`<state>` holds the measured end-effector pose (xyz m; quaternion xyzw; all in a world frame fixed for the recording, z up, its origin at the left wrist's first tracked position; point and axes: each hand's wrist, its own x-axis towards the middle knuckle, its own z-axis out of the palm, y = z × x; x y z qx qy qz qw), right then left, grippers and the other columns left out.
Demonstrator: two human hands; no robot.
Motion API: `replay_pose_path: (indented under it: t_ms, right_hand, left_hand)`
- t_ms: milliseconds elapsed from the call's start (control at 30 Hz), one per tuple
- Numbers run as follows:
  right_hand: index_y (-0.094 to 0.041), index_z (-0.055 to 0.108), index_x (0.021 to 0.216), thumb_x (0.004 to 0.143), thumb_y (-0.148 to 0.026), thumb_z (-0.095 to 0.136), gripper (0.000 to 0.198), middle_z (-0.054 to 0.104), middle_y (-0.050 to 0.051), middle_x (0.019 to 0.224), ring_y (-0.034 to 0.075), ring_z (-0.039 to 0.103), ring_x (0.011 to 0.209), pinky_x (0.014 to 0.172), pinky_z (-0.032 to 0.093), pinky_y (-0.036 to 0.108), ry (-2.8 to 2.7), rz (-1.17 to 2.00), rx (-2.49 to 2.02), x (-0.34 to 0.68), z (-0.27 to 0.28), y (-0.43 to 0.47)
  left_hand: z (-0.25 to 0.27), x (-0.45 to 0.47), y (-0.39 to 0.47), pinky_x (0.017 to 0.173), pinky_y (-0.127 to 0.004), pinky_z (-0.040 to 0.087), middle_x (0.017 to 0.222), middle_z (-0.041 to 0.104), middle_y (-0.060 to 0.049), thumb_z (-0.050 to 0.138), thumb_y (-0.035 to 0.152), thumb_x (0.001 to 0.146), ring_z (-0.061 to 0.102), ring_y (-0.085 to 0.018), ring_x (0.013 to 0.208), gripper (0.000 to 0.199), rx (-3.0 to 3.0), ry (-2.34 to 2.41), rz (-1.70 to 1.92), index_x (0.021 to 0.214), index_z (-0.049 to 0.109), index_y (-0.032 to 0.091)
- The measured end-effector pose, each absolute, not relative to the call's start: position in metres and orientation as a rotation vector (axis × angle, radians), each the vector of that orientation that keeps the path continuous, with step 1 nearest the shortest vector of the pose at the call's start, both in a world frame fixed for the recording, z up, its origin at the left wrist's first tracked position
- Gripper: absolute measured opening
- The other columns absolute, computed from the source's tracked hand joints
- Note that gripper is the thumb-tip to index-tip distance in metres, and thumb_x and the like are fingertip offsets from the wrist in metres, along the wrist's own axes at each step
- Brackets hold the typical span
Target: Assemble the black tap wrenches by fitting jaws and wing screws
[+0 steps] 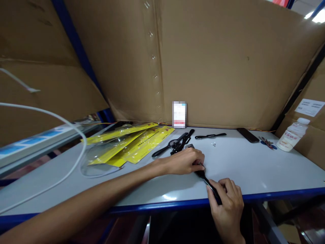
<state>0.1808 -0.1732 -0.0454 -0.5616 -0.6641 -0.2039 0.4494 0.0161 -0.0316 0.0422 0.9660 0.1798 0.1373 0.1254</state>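
Note:
A black spokeshave (201,173) is held between both hands above the front part of the table. My left hand (188,161) is closed over its middle, which hides most of the body and what the fingers do there. The near handle runs into my right hand (227,201), whose thumb and fingers close around it. Just beyond my left hand lie more black spokeshaves (177,144), overlapping one another. Farther back is a single slim black spokeshave body (210,136). Small silver screws (213,144) lie loose in front of it.
Yellow cards in clear plastic packaging (137,145) cover the table's left side, near a white cable (76,145). A lit, blurred screen (179,115) leans against the cardboard wall (215,67). To the right are a black phone (248,135), small tools (268,143) and a bottle (291,135).

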Motion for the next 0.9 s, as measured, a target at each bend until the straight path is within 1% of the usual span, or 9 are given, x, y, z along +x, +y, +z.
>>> replay_pose_path:
  t_ms: [100, 233, 300, 367, 433, 567, 700, 800, 900]
  right_hand:
    - [-0.022, 0.072, 0.1, 0.098, -0.022, 0.058, 0.014, 0.058, 0.003, 0.08, 0.017, 0.053, 0.074, 0.072, 0.036, 0.033, -1.64, -0.503, -1.38, 0.181, -0.045, -0.173]
    - [-0.021, 0.072, 0.1, 0.097, -0.022, 0.059, 0.013, 0.059, 0.003, 0.08, 0.017, 0.053, 0.074, 0.072, 0.037, 0.032, -1.639, -0.512, -1.366, 0.182, -0.045, -0.174]
    - [-0.021, 0.072, 0.1, 0.097, -0.023, 0.059, 0.014, 0.059, 0.003, 0.079, 0.017, 0.053, 0.073, 0.071, 0.037, 0.032, -1.636, -0.513, -1.364, 0.182, -0.046, -0.174]
    - [-0.021, 0.072, 0.099, 0.097, -0.022, 0.059, 0.014, 0.059, 0.003, 0.078, 0.017, 0.054, 0.073, 0.071, 0.037, 0.032, -1.636, -0.519, -1.361, 0.182, -0.046, -0.174]
    - [-0.02, 0.073, 0.099, 0.097, -0.022, 0.059, 0.014, 0.059, 0.002, 0.078, 0.016, 0.053, 0.073, 0.07, 0.037, 0.032, -1.638, -0.528, -1.357, 0.182, -0.045, -0.173]
    - [-0.021, 0.073, 0.1, 0.097, -0.022, 0.061, 0.013, 0.059, 0.002, 0.078, 0.016, 0.053, 0.073, 0.071, 0.037, 0.032, -1.643, -0.519, -1.355, 0.182, -0.045, -0.173]
    - [-0.021, 0.072, 0.1, 0.097, -0.022, 0.06, 0.013, 0.059, 0.003, 0.079, 0.017, 0.053, 0.073, 0.071, 0.037, 0.032, -1.645, -0.521, -1.358, 0.182, -0.044, -0.174]
    - [-0.021, 0.072, 0.1, 0.097, -0.022, 0.06, 0.013, 0.059, 0.003, 0.079, 0.017, 0.053, 0.073, 0.071, 0.037, 0.032, -1.646, -0.518, -1.358, 0.182, -0.043, -0.174]
    - [-0.021, 0.072, 0.1, 0.097, -0.022, 0.06, 0.013, 0.059, 0.003, 0.079, 0.017, 0.054, 0.074, 0.071, 0.037, 0.032, -1.645, -0.517, -1.357, 0.182, -0.043, -0.174]
  left_hand:
    - [0.037, 0.021, -0.035, 0.068, -0.027, 0.04, 0.08, 0.063, -0.004, 0.062, 0.026, 0.094, 0.059, -0.017, 0.075, 0.024, 2.894, 0.605, 0.407, 0.073, 0.06, 0.016]
    - [0.034, 0.026, -0.042, 0.067, -0.028, 0.039, 0.077, 0.062, -0.005, 0.06, 0.023, 0.094, 0.059, -0.018, 0.074, 0.029, 2.902, 0.71, 0.417, 0.066, 0.056, 0.016]
    - [0.036, 0.025, -0.043, 0.063, -0.027, 0.038, 0.075, 0.061, -0.003, 0.063, 0.023, 0.091, 0.057, -0.017, 0.07, 0.019, 2.849, 0.72, 0.442, 0.073, 0.059, 0.016]
    - [0.04, 0.022, -0.041, 0.063, -0.026, 0.038, 0.074, 0.061, -0.001, 0.065, 0.022, 0.088, 0.056, -0.016, 0.068, 0.005, 2.793, 0.642, 0.464, 0.089, 0.064, 0.017]
    - [0.044, 0.018, -0.038, 0.066, -0.026, 0.04, 0.074, 0.061, 0.0, 0.064, 0.019, 0.087, 0.057, -0.016, 0.07, 0.01, 2.776, 0.496, 0.444, 0.096, 0.068, 0.019]
    - [0.049, 0.012, -0.029, 0.074, -0.027, 0.044, 0.078, 0.063, -0.002, 0.064, 0.017, 0.085, 0.06, -0.017, 0.081, 0.012, 2.802, 0.366, 0.363, 0.09, 0.074, 0.022]
    - [0.049, 0.01, -0.023, 0.075, -0.028, 0.045, 0.082, 0.066, -0.002, 0.066, 0.019, 0.086, 0.06, -0.017, 0.079, 0.015, 2.787, 0.423, 0.354, 0.098, 0.074, 0.021]
    - [0.049, 0.009, -0.021, 0.075, -0.028, 0.044, 0.082, 0.067, -0.003, 0.066, 0.024, 0.089, 0.061, -0.018, 0.08, 0.011, 2.789, 0.406, 0.365, 0.096, 0.075, 0.022]
    - [0.05, 0.008, -0.021, 0.074, -0.028, 0.044, 0.082, 0.067, -0.003, 0.069, 0.027, 0.088, 0.061, -0.018, 0.081, 0.011, 2.784, 0.403, 0.36, 0.096, 0.075, 0.022]
